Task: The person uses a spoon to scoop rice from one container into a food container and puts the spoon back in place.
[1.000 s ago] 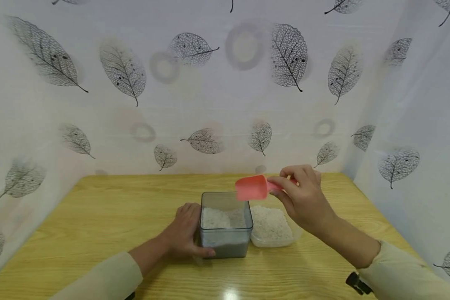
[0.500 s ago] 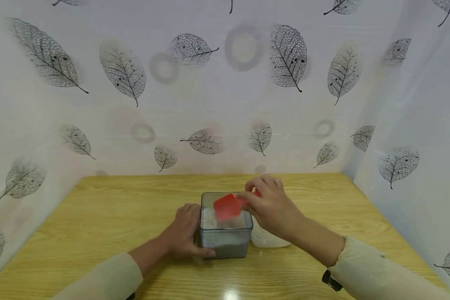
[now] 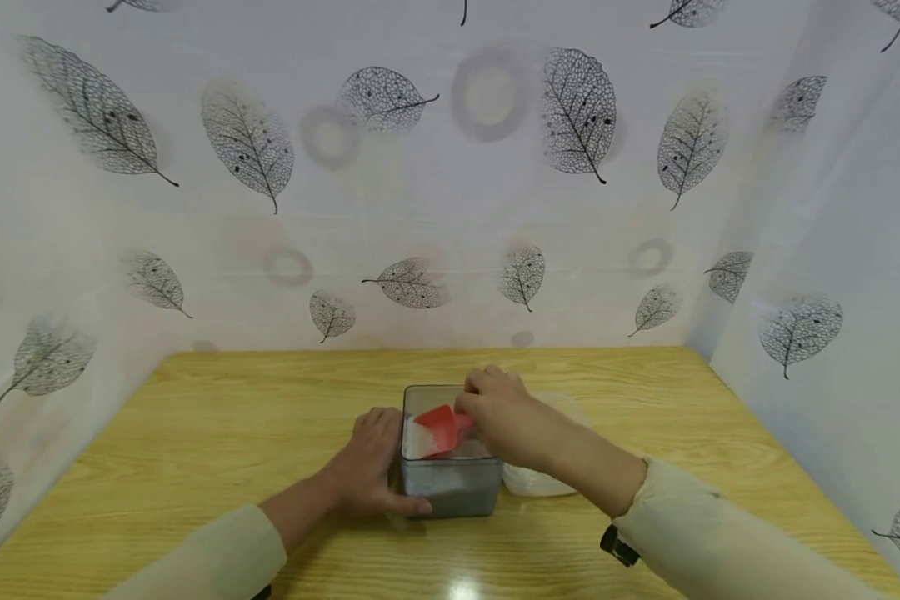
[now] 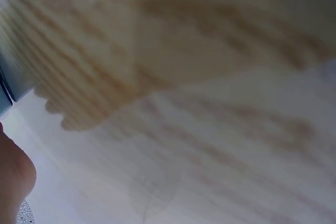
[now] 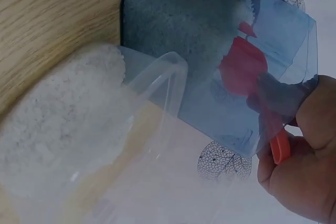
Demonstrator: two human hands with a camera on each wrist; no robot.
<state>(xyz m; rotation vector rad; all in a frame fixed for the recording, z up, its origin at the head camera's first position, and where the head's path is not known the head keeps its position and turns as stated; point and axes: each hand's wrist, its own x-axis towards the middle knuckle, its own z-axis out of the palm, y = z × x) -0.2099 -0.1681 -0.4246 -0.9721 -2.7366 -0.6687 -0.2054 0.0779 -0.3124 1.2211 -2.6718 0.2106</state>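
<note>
Leaf-print curtain (image 3: 450,200) behind, your right hand (image 3: 510,415) pinched the scoop (image 3: 440,431), seemingly digging grain (image 3: 417,442) beyond its fingers (image 3: 470,403); left hand (image 3: 367,467) gripped the container (image 3: 453,489); a deeper push seemed due.

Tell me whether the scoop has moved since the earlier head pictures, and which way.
Yes: left and down. Against the box, which stays put, the scoop has gone from near its far right corner to inside it.
</note>
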